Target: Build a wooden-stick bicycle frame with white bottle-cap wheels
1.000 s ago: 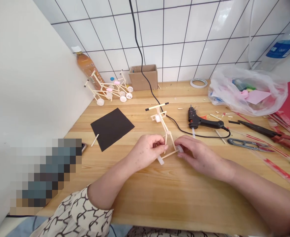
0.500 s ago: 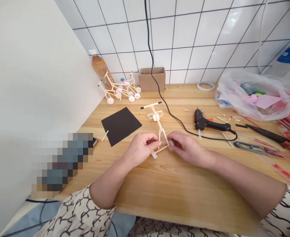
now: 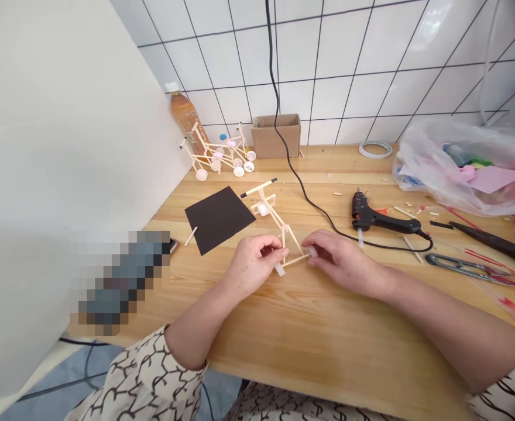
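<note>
A small stick-built tricycle model (image 3: 275,217) stands tilted between my hands, its black-tipped handlebar pointing away from me. My left hand (image 3: 257,263) is closed, thumb and fingers pinching the frame's near left corner beside a whitish wheel (image 3: 280,270). At the other end of the thin rear crossbar (image 3: 296,260), my right hand (image 3: 345,263) is closed with its fingertips on a second whitish wheel (image 3: 312,251). The fingers partly cover both wheels. A white front wheel (image 3: 263,209) sits under the handlebar.
Similar finished models (image 3: 222,155) stand at the back left by a drink bottle (image 3: 186,117). Black paper (image 3: 220,221) lies left of my work. To the right are a glue gun (image 3: 374,219), thread snips (image 3: 470,270), pliers (image 3: 494,240) and a plastic bag (image 3: 419,152).
The model's handlebar end has swung left, and its rear crossbar now slants up to the right. My right hand has shifted slightly right. The whole view has shifted a little.
</note>
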Tool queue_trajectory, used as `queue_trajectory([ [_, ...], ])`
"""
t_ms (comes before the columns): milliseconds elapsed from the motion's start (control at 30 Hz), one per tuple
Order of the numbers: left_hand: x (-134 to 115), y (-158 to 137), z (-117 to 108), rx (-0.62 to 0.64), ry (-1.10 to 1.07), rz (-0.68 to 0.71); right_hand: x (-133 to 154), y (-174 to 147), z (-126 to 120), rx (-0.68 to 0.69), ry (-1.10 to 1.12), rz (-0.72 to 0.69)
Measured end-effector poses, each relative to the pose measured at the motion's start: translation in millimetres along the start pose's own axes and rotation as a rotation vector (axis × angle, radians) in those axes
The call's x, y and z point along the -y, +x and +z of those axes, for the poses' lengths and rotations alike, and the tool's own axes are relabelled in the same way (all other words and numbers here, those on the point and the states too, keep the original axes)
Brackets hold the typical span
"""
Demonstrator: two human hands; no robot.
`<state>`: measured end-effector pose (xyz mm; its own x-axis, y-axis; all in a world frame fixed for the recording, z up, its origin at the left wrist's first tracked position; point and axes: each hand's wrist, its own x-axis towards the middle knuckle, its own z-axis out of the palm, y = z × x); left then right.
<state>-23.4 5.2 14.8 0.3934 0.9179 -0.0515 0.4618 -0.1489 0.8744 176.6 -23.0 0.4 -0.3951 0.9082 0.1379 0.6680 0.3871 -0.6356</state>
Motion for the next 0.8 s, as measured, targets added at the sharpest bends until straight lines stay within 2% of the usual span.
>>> queue_trajectory([
  [333,-3.7,1.5,-1.3,0.077,0.008,-0.012,-1.9,0.1,0.1,-0.006,0.022,-0.048],
  [800,-4.2,0.5,-1.1,0.069,0.004,-0.04,-2.4,0.1,1.1,-0.014,0.019,-0.046],
])
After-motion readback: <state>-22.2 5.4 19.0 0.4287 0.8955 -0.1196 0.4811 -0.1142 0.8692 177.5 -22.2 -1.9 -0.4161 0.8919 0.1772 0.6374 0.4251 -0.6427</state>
